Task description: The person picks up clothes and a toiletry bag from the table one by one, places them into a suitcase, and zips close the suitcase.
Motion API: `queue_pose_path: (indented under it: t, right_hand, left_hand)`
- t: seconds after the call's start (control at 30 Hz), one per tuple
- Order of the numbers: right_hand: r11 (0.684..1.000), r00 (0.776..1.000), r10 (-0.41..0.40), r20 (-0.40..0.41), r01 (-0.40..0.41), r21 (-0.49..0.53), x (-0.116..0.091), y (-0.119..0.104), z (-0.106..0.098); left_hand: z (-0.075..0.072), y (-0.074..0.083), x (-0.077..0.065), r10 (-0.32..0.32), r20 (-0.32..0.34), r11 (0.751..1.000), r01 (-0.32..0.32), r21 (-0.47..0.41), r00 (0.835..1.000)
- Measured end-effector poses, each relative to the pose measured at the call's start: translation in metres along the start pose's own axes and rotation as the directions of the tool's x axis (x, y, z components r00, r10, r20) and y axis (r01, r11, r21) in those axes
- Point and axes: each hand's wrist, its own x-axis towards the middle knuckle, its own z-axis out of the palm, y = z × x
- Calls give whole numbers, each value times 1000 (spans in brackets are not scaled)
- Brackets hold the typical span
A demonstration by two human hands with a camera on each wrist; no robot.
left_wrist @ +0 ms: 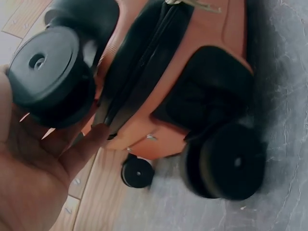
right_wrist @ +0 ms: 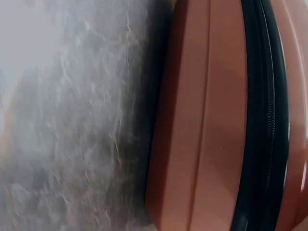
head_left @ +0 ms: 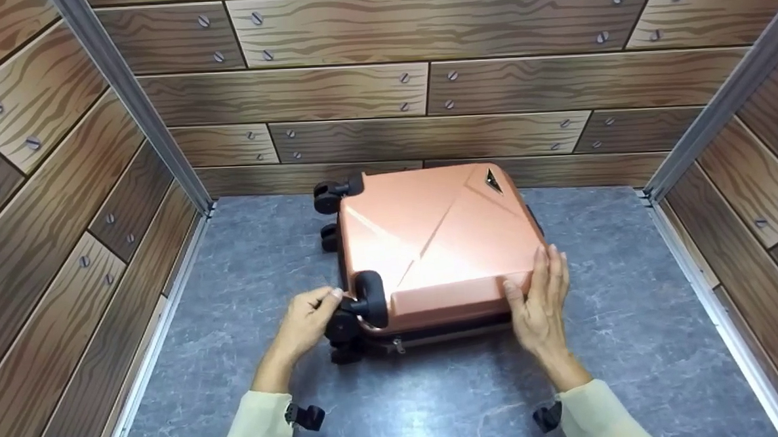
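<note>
A rose-gold hard-shell suitcase (head_left: pixel 435 229) lies flat on the floor, its black wheels toward the left. My left hand (head_left: pixel 303 322) grips its near left corner, right beside a black caster wheel (left_wrist: pixel 45 72). In the left wrist view the fingers of that hand (left_wrist: pixel 31 180) reach behind this wheel, one fingertip at the black zipper band (left_wrist: pixel 147 60). My right hand (head_left: pixel 541 307) rests on the near right corner, fingers extended along the edge and thumb on the near side. The right wrist view shows the suitcase's side (right_wrist: pixel 202 120) but not the hand.
Grey marbled floor (head_left: pixel 246 251) surrounds the suitcase. Wood-plank-patterned walls (head_left: pixel 331 93) stand behind and on both sides, with metal strips (head_left: pixel 152 347) along the floor edges. A metal zipper pull (head_left: pixel 398 345) hangs on the suitcase's near side.
</note>
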Motion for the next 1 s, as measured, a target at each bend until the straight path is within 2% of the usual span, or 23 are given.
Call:
queue_pose_path:
  t: [0.1,0.2,0.3,0.43,0.53,0.67,0.73,0.83,0.93,1.0]
  right_hand:
    - [998,997,70,36,-70,-4,11,7,-4]
    - [990,987,141,75,-141,-15,24,13,-7]
    - [980,974,201,105,-200,-19,38,18,-11]
    - [965,956,263,130,-263,-16,51,23,-14]
    - [955,946,295,133,-296,-10,54,25,-15]
    - [942,935,333,125,-336,3,51,21,-15]
    - [935,929,351,115,-354,6,48,17,-14]
    - [928,923,371,104,-373,2,39,8,-13]
    - [922,918,384,97,-386,2,27,-3,-10]
    - [921,917,387,93,-389,10,17,-11,-8]
  left_hand:
    - [2,6,-2,35,76,996,-42,84,997]
    - [8,13,-5,60,154,986,-83,143,986]
    - [15,22,-8,78,243,976,-124,180,967]
    - [27,31,-12,109,345,962,-186,200,932]
    - [33,34,-13,119,383,955,-211,208,916]
    - [34,33,-11,107,395,962,-196,191,912]
    - [32,32,-9,103,383,967,-183,179,918]
    - [26,29,-2,96,307,976,-150,159,947]
    - [18,25,11,104,130,982,-123,144,986]
    - [12,22,21,102,0,987,-101,124,995]
